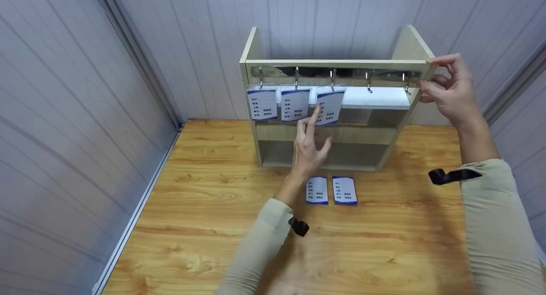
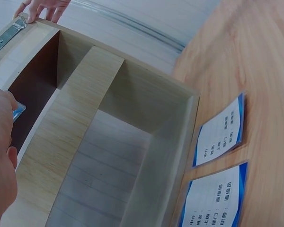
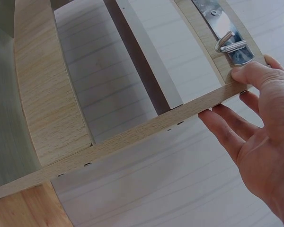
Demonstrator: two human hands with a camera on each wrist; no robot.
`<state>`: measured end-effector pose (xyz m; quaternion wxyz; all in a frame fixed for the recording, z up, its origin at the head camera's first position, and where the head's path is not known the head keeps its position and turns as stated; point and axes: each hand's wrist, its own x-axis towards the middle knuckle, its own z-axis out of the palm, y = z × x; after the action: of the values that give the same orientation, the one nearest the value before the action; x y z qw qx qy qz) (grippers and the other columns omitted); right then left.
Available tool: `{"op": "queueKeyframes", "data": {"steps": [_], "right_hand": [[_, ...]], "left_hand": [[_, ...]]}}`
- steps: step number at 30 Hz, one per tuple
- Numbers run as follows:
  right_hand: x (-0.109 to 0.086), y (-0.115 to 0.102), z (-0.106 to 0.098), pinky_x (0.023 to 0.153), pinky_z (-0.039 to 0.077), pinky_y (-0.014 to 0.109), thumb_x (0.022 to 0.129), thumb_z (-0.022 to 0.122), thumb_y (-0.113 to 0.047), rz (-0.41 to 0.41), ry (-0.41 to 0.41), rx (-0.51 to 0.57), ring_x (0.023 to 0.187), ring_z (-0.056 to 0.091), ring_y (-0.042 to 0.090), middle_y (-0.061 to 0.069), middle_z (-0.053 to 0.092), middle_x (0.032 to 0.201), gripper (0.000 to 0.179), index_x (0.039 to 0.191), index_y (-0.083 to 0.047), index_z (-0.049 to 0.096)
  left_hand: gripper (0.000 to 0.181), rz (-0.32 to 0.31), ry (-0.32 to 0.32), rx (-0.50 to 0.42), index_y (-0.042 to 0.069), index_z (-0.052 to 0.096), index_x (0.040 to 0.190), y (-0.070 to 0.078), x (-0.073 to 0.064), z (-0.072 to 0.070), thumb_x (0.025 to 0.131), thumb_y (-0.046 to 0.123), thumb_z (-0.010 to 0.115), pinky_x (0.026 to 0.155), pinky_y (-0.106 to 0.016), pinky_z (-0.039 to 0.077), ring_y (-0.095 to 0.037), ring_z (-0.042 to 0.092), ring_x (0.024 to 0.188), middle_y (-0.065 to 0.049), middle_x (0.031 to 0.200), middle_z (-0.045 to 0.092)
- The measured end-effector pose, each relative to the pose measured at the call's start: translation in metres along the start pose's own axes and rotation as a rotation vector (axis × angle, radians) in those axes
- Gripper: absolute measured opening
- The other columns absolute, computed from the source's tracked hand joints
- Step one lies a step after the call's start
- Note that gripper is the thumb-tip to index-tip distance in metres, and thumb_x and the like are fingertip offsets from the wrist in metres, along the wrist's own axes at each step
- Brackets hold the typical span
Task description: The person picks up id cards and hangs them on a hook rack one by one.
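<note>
Three white-and-blue badge cards hang from the left hooks of a metal hook strip (image 1: 388, 75) on a small wooden shelf (image 1: 328, 135). My left hand (image 1: 308, 152) is at the third hanging badge card (image 1: 334, 103), its index finger straight against the card's front and the thumb apart. In the left wrist view that hand (image 2: 1, 156) hides most of the card. My right hand (image 1: 454, 88) grips the upper right side panel. From the right wrist view, the right hand's (image 3: 262, 127) thumb lies on the front, by the strip's end, and several fingers lie around the outer side.
Two more badge cards, a left one (image 1: 317, 190) and a right one (image 1: 344, 190), lie on the wooden tabletop (image 1: 204, 201) before the shelf. The two rightmost hooks hold no cards. Panelled walls (image 1: 183, 43) stand behind and at both sides.
</note>
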<state>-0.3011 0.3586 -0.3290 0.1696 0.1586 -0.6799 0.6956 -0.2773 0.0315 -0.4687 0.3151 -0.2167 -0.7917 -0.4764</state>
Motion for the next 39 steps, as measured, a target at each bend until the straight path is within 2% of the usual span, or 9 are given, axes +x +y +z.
{"op": "queueKeyframes", "data": {"steps": [7, 14, 16, 20, 25, 30, 36, 39], "right_hand": [[0.0, -0.001, 0.0, 0.064, 0.066, 0.021, 0.1, 0.067, 0.015, 0.011, 0.007, -0.014, 0.117, 0.075, 0.012, 0.003, 0.057, 0.143, 0.045, 0.137, -0.01, 0.062], [-0.001, 0.0, 0.001, 0.064, 0.066, 0.021, 0.1, 0.066, 0.016, 0.011, 0.008, -0.026, 0.116, 0.075, 0.011, 0.004, 0.056, 0.142, 0.045, 0.136, -0.01, 0.062], [-0.001, 0.0, 0.001, 0.064, 0.066, 0.021, 0.1, 0.065, 0.016, 0.006, 0.006, -0.031, 0.116, 0.075, 0.011, 0.003, 0.056, 0.142, 0.045, 0.136, -0.01, 0.062], [0.0, 0.0, 0.002, 0.062, 0.065, 0.02, 0.099, 0.066, 0.017, -0.008, 0.011, -0.006, 0.111, 0.077, 0.011, 0.005, 0.058, 0.14, 0.046, 0.135, -0.011, 0.065], [0.0, 0.001, 0.002, 0.06, 0.065, 0.02, 0.098, 0.067, 0.018, -0.015, 0.021, 0.016, 0.107, 0.079, 0.011, 0.008, 0.059, 0.14, 0.046, 0.132, -0.013, 0.067], [-0.001, 0.001, 0.001, 0.06, 0.065, 0.02, 0.099, 0.067, 0.017, -0.013, 0.022, 0.001, 0.11, 0.078, 0.011, 0.006, 0.06, 0.142, 0.045, 0.133, -0.012, 0.065], [-0.005, 0.0, -0.001, 0.062, 0.066, 0.022, 0.099, 0.067, 0.016, 0.006, 0.018, -0.009, 0.115, 0.076, 0.011, 0.003, 0.059, 0.148, 0.045, 0.136, -0.01, 0.063], [-0.006, -0.001, -0.002, 0.063, 0.066, 0.022, 0.1, 0.067, 0.016, 0.004, 0.018, -0.016, 0.116, 0.076, 0.011, 0.003, 0.059, 0.15, 0.045, 0.137, -0.009, 0.062]], "left_hand": [[0.082, -0.01, -0.003, -0.017, 0.002, 0.044, 0.167, -0.005, -0.007, 0.001, 0.095, 0.0, 0.082, 0.091, -0.043, 0.068, -0.031, 0.069, 0.102, -0.022, 0.134, 0.057], [0.082, -0.01, -0.008, -0.009, 0.002, 0.043, 0.167, -0.009, -0.015, 0.0, 0.095, 0.001, 0.082, 0.089, -0.032, 0.064, -0.031, 0.069, 0.101, -0.021, 0.135, 0.058], [0.082, -0.015, -0.017, -0.003, 0.002, 0.043, 0.168, -0.011, -0.017, -0.001, 0.096, 0.002, 0.082, 0.09, -0.032, 0.064, -0.031, 0.069, 0.102, -0.021, 0.136, 0.058], [0.082, -0.035, -0.034, 0.013, 0.004, 0.043, 0.169, -0.014, -0.023, -0.003, 0.097, 0.01, 0.082, 0.092, -0.035, 0.064, -0.031, 0.069, 0.103, -0.021, 0.137, 0.06], [0.085, -0.037, -0.034, 0.03, 0.006, 0.044, 0.169, -0.019, -0.029, -0.006, 0.095, 0.021, 0.082, 0.086, -0.041, 0.066, -0.03, 0.069, 0.101, -0.02, 0.134, 0.065], [0.086, -0.037, -0.045, 0.059, 0.009, 0.046, 0.169, -0.021, -0.035, -0.007, 0.094, 0.032, 0.08, 0.081, -0.04, 0.064, -0.029, 0.07, 0.099, -0.019, 0.131, 0.067], [0.083, -0.058, -0.078, 0.082, 0.011, 0.05, 0.168, -0.024, -0.047, -0.008, 0.094, 0.034, 0.081, 0.082, -0.04, 0.065, -0.028, 0.072, 0.098, -0.019, 0.134, 0.069], [0.08, -0.052, -0.082, 0.074, 0.009, 0.052, 0.165, -0.028, -0.052, -0.009, 0.094, 0.034, 0.082, 0.086, -0.042, 0.066, -0.033, 0.074, 0.099, -0.02, 0.134, 0.07]]}}
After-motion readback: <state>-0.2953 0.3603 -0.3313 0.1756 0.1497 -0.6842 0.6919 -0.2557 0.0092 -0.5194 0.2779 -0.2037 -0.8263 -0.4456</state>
